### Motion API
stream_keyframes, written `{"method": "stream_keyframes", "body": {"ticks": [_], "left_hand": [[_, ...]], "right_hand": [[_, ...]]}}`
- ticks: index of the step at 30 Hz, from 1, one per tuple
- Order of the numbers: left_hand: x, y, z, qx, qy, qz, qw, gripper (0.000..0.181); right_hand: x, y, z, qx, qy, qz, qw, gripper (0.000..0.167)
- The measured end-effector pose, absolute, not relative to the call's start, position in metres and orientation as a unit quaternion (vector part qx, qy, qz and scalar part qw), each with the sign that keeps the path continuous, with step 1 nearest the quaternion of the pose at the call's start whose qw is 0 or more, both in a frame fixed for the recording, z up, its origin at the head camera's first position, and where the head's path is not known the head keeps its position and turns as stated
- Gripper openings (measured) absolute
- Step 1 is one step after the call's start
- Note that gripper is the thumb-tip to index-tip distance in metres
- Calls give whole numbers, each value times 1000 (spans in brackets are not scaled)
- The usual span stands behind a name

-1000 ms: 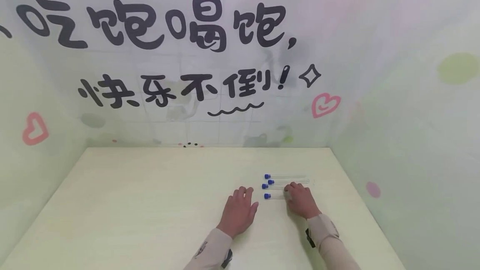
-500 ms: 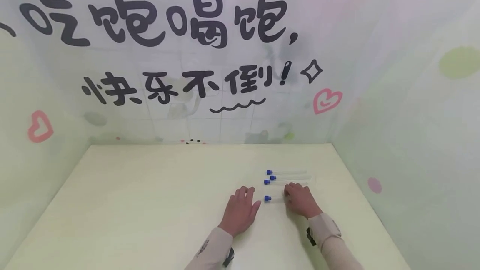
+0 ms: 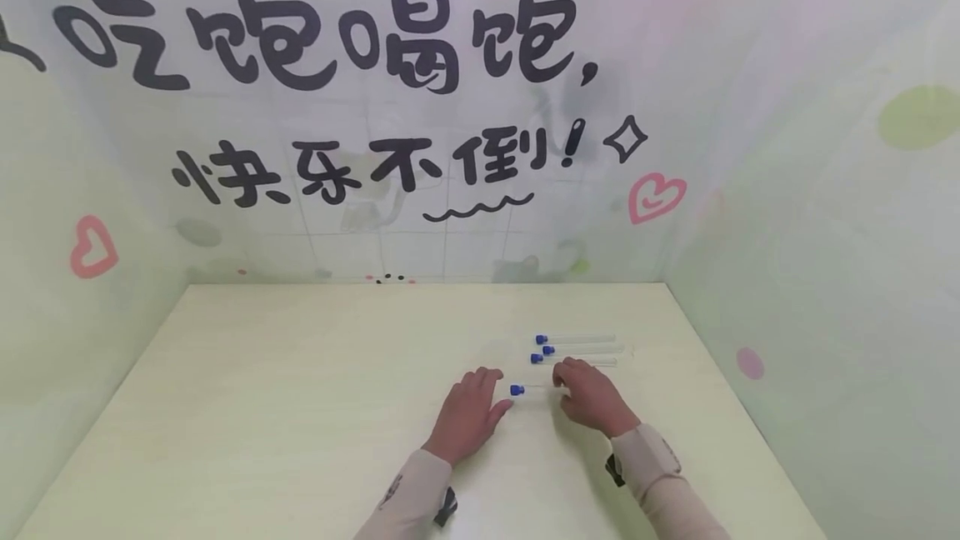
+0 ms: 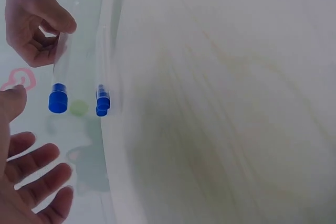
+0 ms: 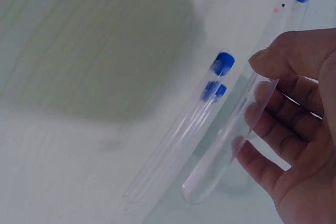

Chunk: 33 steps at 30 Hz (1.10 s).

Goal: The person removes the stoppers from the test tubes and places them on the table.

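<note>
Clear tube (image 5: 231, 129) pinched mid-length, right hand (image 3: 592, 394), guess that leaves blue cap (image 3: 517, 390) free; left hand (image 3: 467, 415) spread nearby.

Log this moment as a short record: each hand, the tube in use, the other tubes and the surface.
right hand: holds one clear tube
left hand: fingers spread, close to the held tube's blue cap; contact unclear
held tube: capped, cap end toward the left hand
three other tubes: lying roughly parallel beyond the right hand, blue-capped ends toward the left
surface: pale table
</note>
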<state>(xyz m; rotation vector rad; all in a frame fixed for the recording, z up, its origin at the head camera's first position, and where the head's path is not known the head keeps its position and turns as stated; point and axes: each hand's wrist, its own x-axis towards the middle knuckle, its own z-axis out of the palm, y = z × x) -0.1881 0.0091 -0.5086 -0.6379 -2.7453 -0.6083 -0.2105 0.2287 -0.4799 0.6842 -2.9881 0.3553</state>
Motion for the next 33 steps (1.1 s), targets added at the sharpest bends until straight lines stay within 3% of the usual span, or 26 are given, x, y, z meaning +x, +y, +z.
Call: {"method": "stream_keyframes", "body": {"ticks": [14,25,33], "left_hand": [[-181,-16,-512,-257,-923,-235,165,38],[-176,-30,-509,-264,-917,-213,210,26],[-173,-36,-509,-271,-924,-182,201,19]], "right_hand": [[-187,197,-471,286,-948,113,81,22],[-183,185,-471,307,-938,119,107,23],[-178,178,-472,300,-941,131,90,21]]}}
